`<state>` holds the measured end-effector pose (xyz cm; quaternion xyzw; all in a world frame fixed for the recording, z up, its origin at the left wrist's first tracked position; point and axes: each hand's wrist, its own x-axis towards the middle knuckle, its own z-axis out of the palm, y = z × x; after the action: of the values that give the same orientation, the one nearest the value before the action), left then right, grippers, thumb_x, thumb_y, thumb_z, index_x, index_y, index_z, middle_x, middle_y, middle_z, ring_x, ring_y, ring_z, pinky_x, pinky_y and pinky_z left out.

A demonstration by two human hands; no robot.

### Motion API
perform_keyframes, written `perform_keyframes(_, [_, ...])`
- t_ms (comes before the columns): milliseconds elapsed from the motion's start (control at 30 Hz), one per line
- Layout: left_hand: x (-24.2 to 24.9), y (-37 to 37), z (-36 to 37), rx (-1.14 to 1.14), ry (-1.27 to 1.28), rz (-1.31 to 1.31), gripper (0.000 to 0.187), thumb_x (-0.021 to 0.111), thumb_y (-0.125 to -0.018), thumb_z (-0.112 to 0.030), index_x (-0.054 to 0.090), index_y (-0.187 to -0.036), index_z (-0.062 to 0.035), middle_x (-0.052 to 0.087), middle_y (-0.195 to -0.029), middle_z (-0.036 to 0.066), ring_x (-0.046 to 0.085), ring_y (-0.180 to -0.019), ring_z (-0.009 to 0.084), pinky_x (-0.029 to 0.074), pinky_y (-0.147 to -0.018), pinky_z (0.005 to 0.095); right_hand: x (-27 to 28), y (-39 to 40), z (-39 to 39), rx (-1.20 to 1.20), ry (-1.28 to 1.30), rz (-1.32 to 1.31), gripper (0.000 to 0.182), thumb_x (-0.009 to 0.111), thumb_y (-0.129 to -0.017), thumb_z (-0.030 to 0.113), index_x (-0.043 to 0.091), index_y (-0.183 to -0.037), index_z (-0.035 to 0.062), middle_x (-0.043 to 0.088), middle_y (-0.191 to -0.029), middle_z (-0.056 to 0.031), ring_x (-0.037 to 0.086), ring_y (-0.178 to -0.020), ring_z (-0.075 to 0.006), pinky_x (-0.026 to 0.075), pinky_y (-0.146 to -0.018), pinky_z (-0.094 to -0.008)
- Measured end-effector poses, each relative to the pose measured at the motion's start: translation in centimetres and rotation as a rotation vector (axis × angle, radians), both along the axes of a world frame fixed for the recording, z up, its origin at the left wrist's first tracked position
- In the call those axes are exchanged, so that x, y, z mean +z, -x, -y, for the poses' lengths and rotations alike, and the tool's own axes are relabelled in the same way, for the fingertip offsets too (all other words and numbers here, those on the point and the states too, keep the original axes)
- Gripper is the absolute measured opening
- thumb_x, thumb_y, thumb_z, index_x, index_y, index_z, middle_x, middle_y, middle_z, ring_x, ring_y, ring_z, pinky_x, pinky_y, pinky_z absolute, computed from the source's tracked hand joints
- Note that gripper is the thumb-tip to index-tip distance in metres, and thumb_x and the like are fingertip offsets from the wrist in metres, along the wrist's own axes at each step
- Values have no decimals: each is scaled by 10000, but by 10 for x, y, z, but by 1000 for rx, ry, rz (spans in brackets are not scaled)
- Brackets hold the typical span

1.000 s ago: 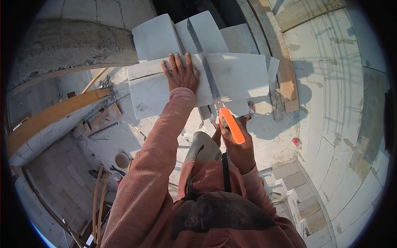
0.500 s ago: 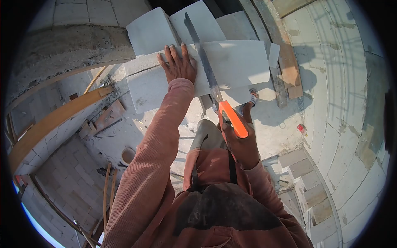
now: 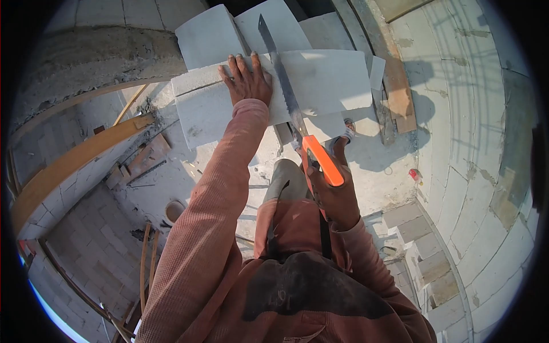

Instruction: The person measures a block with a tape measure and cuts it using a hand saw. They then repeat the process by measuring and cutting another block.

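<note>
My right hand (image 3: 334, 197) grips the orange handle of a hand saw (image 3: 290, 103). Its long, toothed metal blade lies across a white building block (image 3: 331, 83), pointing away from me. On the block's top, just left of the blade, my left hand (image 3: 248, 80) rests flat with fingers spread, holding nothing. Whether the teeth have cut into the block cannot be made out. Under this block sits another pale block (image 3: 200, 128), and more white blocks (image 3: 211, 37) lie behind it.
Wooden boards (image 3: 400, 97) lie to the right, beside a block wall (image 3: 457, 131). A curved-looking timber beam (image 3: 74, 166) crosses the left side. A bucket (image 3: 174, 211) stands on the floor at lower left, and stacked blocks (image 3: 423, 246) are at lower right.
The view has shifted slightly, so the blocks appear a little higher. The saw stays across the block, with little visible movement. My left hand keeps its place on top.
</note>
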<state>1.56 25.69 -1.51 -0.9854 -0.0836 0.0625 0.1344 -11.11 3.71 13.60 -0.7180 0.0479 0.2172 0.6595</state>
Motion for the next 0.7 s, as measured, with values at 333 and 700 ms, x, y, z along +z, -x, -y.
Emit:
perform_keyframes(333, [0,-4,0,2,5,19,580,394,-1049,-416,326,-1580,-194,321,-1599,161,163,-1557,342,-8,-1233,650,-3,12,-1,-59,28,88,349,649,-972,116,604,-1286,-29,641,-898,-51,582,-769,-105,439,-693,-238])
perform_keyframes(700, [0,10,8,-13,-16,12,568,384,-1055,-421,345,-1573,-191,347,-1591,155,180,-1551,345,29,-1232,645,-17,-86,-20,-73,-289,-566,133,655,-996,142,572,-1023,41,479,-626,40,418,-443,-41,353,-389,-242])
